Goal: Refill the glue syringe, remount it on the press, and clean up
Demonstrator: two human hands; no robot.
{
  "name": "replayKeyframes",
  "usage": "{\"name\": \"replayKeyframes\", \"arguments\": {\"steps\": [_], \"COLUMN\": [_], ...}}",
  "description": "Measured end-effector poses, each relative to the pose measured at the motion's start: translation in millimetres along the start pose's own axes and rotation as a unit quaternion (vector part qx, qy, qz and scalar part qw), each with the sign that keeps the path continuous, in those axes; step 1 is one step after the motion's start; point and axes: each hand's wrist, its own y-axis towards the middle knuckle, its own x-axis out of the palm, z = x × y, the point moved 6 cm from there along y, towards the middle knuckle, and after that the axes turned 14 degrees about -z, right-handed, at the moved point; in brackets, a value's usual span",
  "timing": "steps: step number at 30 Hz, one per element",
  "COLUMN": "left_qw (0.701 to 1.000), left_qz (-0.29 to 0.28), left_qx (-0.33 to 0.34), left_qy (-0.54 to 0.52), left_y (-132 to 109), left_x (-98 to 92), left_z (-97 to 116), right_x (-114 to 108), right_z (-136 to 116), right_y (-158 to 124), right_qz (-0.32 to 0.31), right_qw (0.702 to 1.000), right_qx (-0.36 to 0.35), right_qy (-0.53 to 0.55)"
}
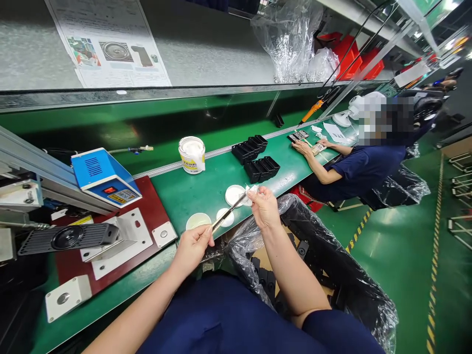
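Note:
My left hand (193, 247) is closed around the handle end of a thin metal tool (228, 213), like long tweezers, which slants up to the right. My right hand (262, 206) pinches a small white wad (252, 190) at the tool's tip. Both hands hover above the near edge of the green bench (206, 184). Just under them sit small white round lids (234, 194) and a shallow dish (198, 221).
A white tub (192, 155) stands behind the lids. Black plastic trays (256, 156) lie further right, where a co-worker's hands (306, 146) rest on parts. At left are a blue box (105, 177) and a black speaker part (68, 237) on a jig. A plastic-lined box (324, 265) stands at my right.

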Motion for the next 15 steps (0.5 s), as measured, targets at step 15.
{"name": "replayKeyframes", "arguments": {"steps": [15], "left_qw": [0.998], "left_qz": [0.018], "left_qx": [0.031], "left_qy": [0.047], "left_y": [14], "left_x": [1.3], "left_z": [25], "right_x": [25], "right_z": [11], "right_y": [-8], "right_qz": [-0.067], "right_qw": [0.996], "right_qx": [0.004], "right_qy": [-0.053]}}
